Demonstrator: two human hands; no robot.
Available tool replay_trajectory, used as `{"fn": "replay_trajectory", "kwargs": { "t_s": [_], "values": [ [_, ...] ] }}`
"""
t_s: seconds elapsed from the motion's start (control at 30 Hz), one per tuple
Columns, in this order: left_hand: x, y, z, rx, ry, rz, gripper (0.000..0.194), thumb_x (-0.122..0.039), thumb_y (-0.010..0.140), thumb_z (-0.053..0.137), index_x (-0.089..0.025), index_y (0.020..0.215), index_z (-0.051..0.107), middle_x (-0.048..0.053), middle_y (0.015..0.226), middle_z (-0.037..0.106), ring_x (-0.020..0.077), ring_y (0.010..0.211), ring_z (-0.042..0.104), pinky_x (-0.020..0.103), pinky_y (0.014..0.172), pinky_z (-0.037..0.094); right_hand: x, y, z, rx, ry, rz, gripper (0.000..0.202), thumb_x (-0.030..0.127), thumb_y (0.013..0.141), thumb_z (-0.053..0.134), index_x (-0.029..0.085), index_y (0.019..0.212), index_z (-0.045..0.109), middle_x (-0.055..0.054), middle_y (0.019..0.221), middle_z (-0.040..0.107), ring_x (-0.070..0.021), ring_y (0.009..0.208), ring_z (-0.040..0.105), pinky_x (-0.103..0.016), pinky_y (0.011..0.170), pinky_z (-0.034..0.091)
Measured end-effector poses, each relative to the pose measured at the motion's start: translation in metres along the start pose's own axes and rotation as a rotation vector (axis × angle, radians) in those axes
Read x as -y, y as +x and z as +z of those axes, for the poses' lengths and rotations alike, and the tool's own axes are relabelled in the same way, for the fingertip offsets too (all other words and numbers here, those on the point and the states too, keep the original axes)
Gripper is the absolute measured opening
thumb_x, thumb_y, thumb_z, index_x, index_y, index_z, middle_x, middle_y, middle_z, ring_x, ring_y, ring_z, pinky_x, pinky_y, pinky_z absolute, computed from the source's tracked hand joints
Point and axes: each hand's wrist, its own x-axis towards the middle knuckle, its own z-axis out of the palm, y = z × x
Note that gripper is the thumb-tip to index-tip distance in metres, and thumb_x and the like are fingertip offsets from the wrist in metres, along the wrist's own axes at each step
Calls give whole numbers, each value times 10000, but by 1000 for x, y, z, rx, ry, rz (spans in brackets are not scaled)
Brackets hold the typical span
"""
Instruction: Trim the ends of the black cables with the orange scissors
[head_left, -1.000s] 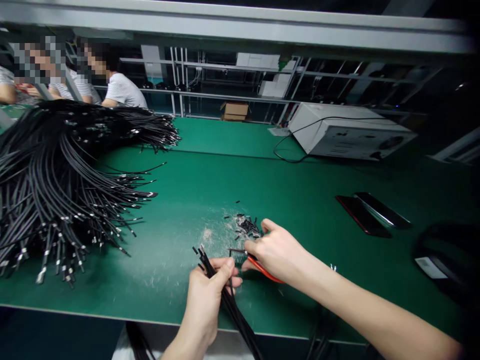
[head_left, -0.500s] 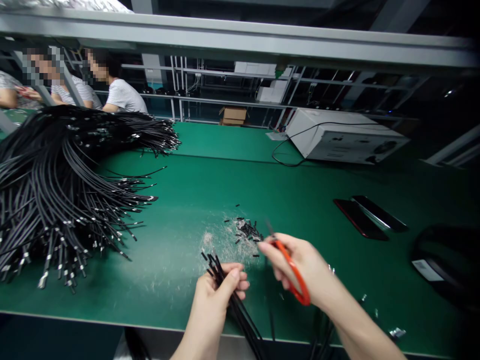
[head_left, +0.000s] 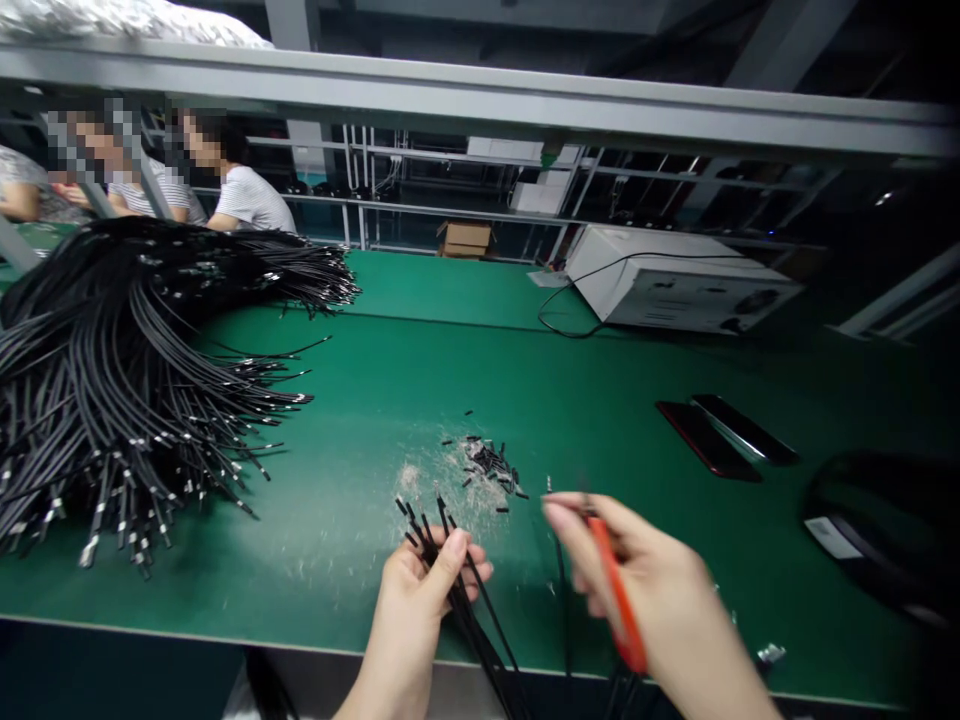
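My left hand (head_left: pixel 409 590) is closed round a small bundle of black cables (head_left: pixel 476 640), their ends fanning out above the thumb. One of those cables leans a little apart from the others. At the right, my right hand (head_left: pixel 660 575) grips orange-handled scissors (head_left: pixel 619 605); the blades are blurred and partly hidden. Between its thumb and forefinger it also pinches a single black cable (head_left: pixel 562 580) with a pale, bare-looking tip. Short black cut pieces (head_left: pixel 491 463) lie on the green tabletop (head_left: pixel 360 400) beyond both hands, among fine whitish strands (head_left: pixel 450 465).
A large heap of black cables (head_left: pixel 90 340) with pale ends covers the left side. A white box-shaped device (head_left: pixel 682 285) with a cord stands at the back right. Two phones (head_left: pixel 709 440) and a dark rounded object (head_left: pixel 870 530) lie right. People (head_left: pixel 255 200) sit beyond the table.
My right hand has moved right and slightly down with the scissors, and a pale cable tip now shows above its fingers. The left hand's cable ends have spread.
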Motion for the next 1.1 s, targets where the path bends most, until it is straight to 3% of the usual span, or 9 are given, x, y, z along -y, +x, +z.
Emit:
{"fn": "replay_trajectory", "kwargs": {
  "t_s": [0.1,0.2,0.27,0.37,0.57,0.8,0.87,0.97,1.1],
  "values": [
    [3,2,-1,36,69,74,378,-432,610,746,-99,756,640,71,658,674,139,553,634,171,435,425,44,9,36,396,133,-38,360,522,756,531,195,897,583,51,412,494,-92,301,436,-182,303,338],
    [4,5,-5,48,116,127,386,-451,591,748,-96,716,660,55,598,647,136,495,613,159,356,375,56,24,50,559,172,-57,340,514,752,529,175,748,557,63,391,467,-70,281,404,-162,289,300],
    [5,7,-7,30,148,141,396,-454,580,753,-91,715,669,48,568,634,132,472,602,158,340,371,51,34,54,530,109,-83,342,506,789,473,176,725,539,66,390,461,-71,280,404,-164,298,304],
    [7,8,-9,13,168,116,406,-450,571,759,-81,716,673,50,557,629,124,466,591,158,349,386,38,51,58,243,-160,-150,388,474,864,332,174,772,560,28,447,530,-94,328,477,-186,353,348],
    [7,10,-9,-61,122,81,420,-438,541,778,-80,734,672,52,582,633,137,499,600,162,347,394,25,60,65,-23,-459,-217,273,435,786,522,193,674,575,-86,585,623,-223,600,611,-263,488,356],
    [2,12,-7,-1,133,94,361,-431,577,753,-90,673,684,57,578,630,130,529,582,149,356,385,30,30,69,512,127,-53,346,531,826,433,198,759,501,56,417,491,-99,302,422,-192,328,316],
    [2,11,-7,-5,156,102,352,-428,584,747,-90,656,681,54,540,627,128,503,573,154,357,387,29,26,70,513,132,-74,329,506,842,419,196,765,498,65,411,472,-98,302,410,-192,328,310],
    [2,10,-6,-54,217,118,351,-431,602,732,-88,650,676,47,477,620,116,416,543,168,346,378,24,25,69,284,-162,-362,308,408,869,409,188,671,495,34,447,480,-117,406,466,-217,422,344],
    [1,8,-5,-57,279,140,313,-397,636,709,-89,601,663,37,446,612,84,346,487,168,340,352,16,28,64,80,-527,-1018,276,190,883,364,165,657,520,11,490,505,-109,467,440,-285,641,373]
  ]
}}
